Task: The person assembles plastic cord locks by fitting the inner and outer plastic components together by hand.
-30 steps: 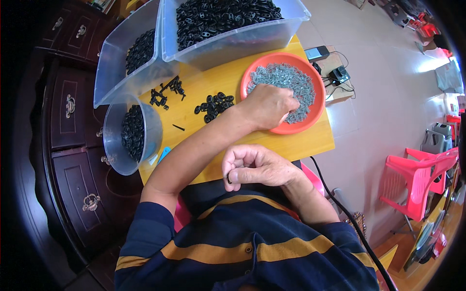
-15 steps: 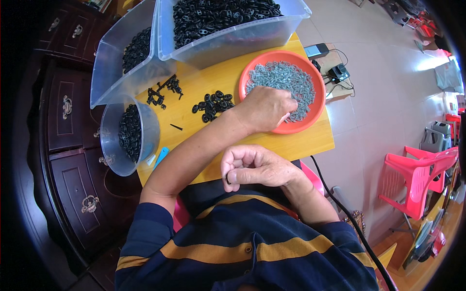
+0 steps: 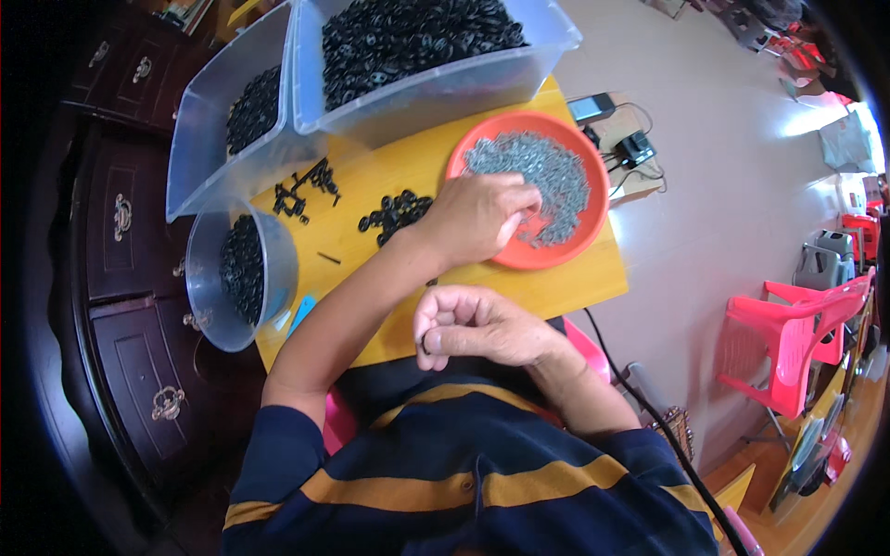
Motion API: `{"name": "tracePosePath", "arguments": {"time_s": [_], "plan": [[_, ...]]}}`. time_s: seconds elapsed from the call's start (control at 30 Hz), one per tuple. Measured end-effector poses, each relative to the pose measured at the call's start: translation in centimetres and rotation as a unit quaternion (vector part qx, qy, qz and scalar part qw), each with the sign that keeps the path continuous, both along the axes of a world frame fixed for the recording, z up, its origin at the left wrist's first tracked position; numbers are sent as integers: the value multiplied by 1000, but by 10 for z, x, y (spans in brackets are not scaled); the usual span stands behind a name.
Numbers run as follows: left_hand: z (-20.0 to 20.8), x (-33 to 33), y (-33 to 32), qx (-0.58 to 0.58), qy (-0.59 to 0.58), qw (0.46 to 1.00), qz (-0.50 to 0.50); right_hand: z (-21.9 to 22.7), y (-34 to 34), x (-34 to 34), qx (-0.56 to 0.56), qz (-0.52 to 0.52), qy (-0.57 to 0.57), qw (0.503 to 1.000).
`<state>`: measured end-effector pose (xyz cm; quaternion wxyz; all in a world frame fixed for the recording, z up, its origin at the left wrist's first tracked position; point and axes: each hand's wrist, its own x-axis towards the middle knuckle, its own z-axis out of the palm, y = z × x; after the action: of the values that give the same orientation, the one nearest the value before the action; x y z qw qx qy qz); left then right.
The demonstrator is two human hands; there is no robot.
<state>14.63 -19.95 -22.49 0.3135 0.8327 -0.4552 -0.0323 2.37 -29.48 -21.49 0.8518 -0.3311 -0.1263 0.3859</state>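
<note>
My left hand [image 3: 482, 215] is over the near-left part of an orange bowl [image 3: 528, 261], its fingertips drawn together; what they hold, if anything, is too small to make out. Many small silvery metal pieces [image 3: 547, 176], thin like pins or screws, fill the bowl. Close to my body, my right hand [image 3: 487, 326] is curled, with a small black plastic piece [image 3: 425, 344] pinched between thumb and fingers. A pile of black oval plastic pieces [image 3: 394, 215] lies left of the bowl, partly behind my left wrist.
Clear plastic bins [image 3: 436, 107] of black pieces stand at the back, and a round clear tub [image 3: 283, 269] at the left. Black sprue-like bits [image 3: 301, 190] lie on the yellow table [image 3: 556, 287]. A dark wooden cabinet [image 3: 130, 269] is at left, a pink chair [image 3: 779, 343] at right.
My left hand has drawn back from among the metal pieces toward the bowl's near-left rim. My right hand keeps its pinch. The whole view has shifted slightly.
</note>
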Motion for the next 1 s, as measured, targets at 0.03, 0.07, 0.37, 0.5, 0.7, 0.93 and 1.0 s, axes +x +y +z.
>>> {"name": "tracePosePath", "arguments": {"time_s": [0.03,0.07,0.37,0.5,0.7,0.93,1.0], "plan": [[1,-2,0,-9,-5,1000,7,0,1,-1,3,-4,1,1000],[3,-2,-1,-21,-13,1000,7,-1,1,0,13,-6,3,1000],[19,0,10,-54,80,995,30,-3,-3,4,-25,-115,7,993],[44,1,29,-108,155,977,98,0,-5,5,-17,-239,15,971],[77,-21,52,-148,143,974,97,-4,-12,9,-88,-355,22,930],[93,-38,67,-62,9,998,26,-11,-6,7,-96,-276,-24,956],[98,-40,74,-47,0,999,25,-10,-4,9,-96,-273,-24,957]]}}
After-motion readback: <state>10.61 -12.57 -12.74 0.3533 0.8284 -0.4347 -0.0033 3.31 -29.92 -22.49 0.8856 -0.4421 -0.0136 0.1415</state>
